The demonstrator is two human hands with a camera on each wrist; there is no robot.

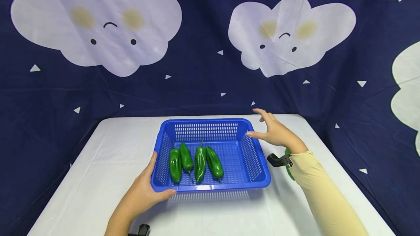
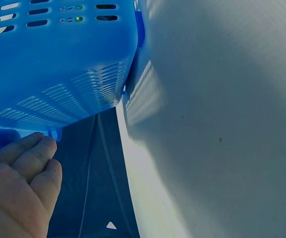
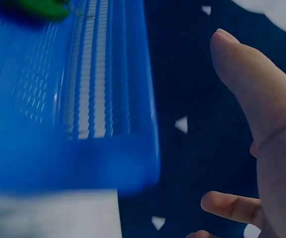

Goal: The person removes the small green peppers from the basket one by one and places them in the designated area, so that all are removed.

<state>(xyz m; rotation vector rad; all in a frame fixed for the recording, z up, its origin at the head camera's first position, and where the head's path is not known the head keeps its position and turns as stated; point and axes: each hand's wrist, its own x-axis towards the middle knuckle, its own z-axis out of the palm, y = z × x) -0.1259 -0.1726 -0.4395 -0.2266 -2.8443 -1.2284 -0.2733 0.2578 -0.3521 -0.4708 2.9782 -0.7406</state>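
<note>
Several glossy green peppers [image 1: 200,164] lie side by side in the left part of a blue plastic basket [image 1: 236,185] with slotted walls. My left hand [image 1: 142,192] holds the basket's front left corner, thumb along the front rim and fingers against the left side. In the left wrist view those fingers [image 2: 34,158] are at the rim, beside the slotted outer wall. My right hand [image 1: 275,132] hovers by the right rim with thumb and fingers spread and nothing between them. In the right wrist view its thumb [image 3: 247,69] stands apart from the basket.
The basket is over a white-covered table [image 1: 108,148], its slotted shadow falling in front of it. A green item [image 1: 290,173] on the table is mostly hidden behind my right sleeve [image 1: 315,181] and black wrist strap. A dark blue cloth [image 1: 203,65] with clouds hangs behind.
</note>
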